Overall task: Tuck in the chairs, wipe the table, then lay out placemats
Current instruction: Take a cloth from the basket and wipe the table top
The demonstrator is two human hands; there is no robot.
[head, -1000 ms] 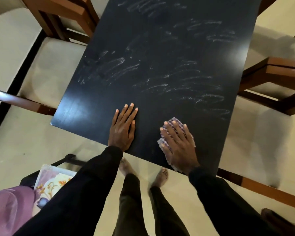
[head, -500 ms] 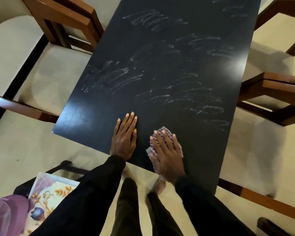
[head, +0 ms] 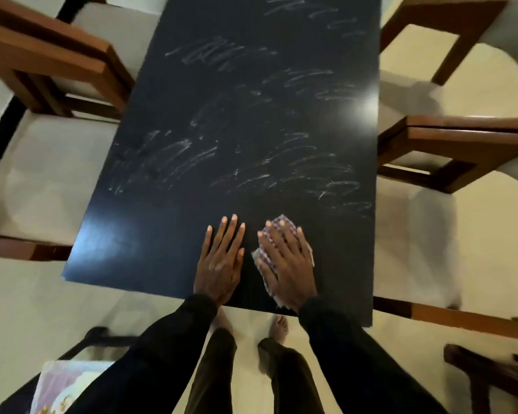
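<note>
Looked steeply down from head height, from above and just behind the left hand (head: pixel 220 261) and right hand (head: pixel 287 264). Faced forward along the table (head: pixel 251 130) and cut off its far end past the fingertips. Sat near enough to put both hands low in mid-frame, yet caught the left-side chair (head: pixel 51 58) outboard of the left hand and the right-side chair (head: pixel 467 138) outboard of the right.

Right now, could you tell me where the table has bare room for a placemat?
The far table beyond both hands, between the chairs, holds only smears. The near left corner beside the left hand is bare, as is the strip right of the cloth. The near middle is crowded: the right hand presses the cloth there.
</note>
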